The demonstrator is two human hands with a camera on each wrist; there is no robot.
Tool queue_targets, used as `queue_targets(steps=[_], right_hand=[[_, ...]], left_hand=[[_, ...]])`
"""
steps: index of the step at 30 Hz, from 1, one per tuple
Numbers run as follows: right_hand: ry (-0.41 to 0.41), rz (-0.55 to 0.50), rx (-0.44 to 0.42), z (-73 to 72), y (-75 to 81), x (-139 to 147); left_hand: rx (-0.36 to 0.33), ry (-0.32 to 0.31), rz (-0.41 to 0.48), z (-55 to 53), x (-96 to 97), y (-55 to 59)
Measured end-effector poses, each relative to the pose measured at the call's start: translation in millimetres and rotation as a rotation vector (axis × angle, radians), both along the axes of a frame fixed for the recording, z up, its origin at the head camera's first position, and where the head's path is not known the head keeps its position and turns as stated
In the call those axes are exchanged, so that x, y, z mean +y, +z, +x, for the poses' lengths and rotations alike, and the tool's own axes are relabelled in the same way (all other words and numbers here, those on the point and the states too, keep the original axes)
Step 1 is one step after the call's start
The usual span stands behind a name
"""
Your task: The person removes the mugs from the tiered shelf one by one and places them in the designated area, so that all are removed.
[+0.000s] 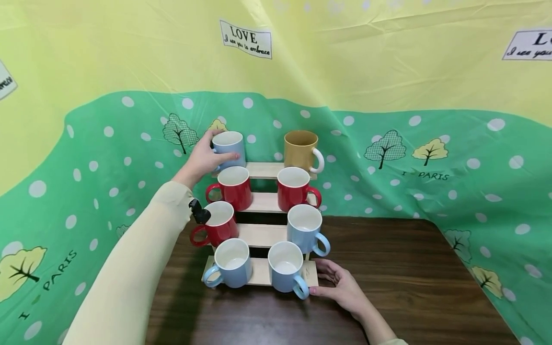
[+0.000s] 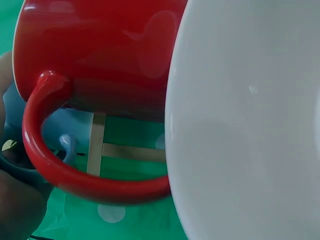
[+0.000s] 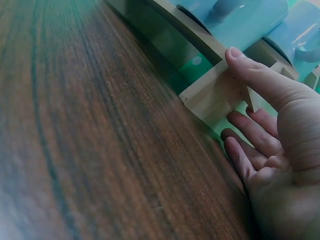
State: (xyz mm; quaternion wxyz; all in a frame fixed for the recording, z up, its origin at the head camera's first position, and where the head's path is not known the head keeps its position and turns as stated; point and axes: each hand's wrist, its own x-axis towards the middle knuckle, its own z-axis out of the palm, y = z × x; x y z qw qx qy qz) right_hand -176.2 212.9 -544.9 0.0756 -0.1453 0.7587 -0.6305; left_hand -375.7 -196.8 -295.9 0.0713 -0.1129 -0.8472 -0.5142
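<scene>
A four-step wooden rack (image 1: 262, 235) holds several mugs, two on each step. My left hand (image 1: 206, 155) holds the light blue mug (image 1: 239, 149) at the left of the top step, its thumb across the front and fingers at the back. In the left wrist view, that blue mug (image 2: 75, 122) is partly covered by a red mug (image 2: 110, 45). At the bottom step's right end, my right hand (image 1: 342, 290) grips the rack, thumb at the front corner and fingers bent behind the end piece (image 3: 210, 95). A light blue mug (image 1: 284, 273) stands just beside that thumb.
A mustard mug (image 1: 297, 153) with a white handle stands at the top right. Two red mugs (image 1: 293, 191) fill the second step; a red mug (image 1: 222, 225) and a blue one (image 1: 304, 230) share the third. Green and yellow cloth (image 1: 388, 187) hangs behind the dark wooden table (image 1: 388, 268).
</scene>
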Motion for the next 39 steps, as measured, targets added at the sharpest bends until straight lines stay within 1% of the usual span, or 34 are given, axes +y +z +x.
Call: queue_targets(steps=[5, 12, 15, 24, 31, 35, 39], right_hand=[[-0.011, -0.009, -0.012, 1.0, -0.2, -0.9], [-0.001, -0.007, -0.015, 4.2, -7.2, 1.4], [-0.001, -0.009, -0.011, 4.0, -8.5, 3.0], [-0.006, -0.005, 0.000, 1.1, -6.9, 5.7], [-0.002, 0.004, 0.019, -2.4, -6.7, 1.2], [0.008, 0.011, 0.020, -3.9, -6.9, -0.4], [0.003, 0.011, 0.028, -3.6, -8.2, 0.6]], left_hand=[[0.012, 0.006, 0.008, -0.5, 0.8, 0.4], [0.011, 0.001, -0.004, 1.3, 1.5, -0.6], [0.021, 0.006, -0.001, 2.4, 2.2, 1.1], [0.056, 0.014, 0.036, 5.9, 1.5, 14.8], [0.088, 0.033, 0.053, 15.6, -6.9, 30.3], [0.086, 0.040, 0.049, 20.8, -11.9, 35.4], [0.088, 0.032, 0.059, 25.1, -12.8, 39.1]])
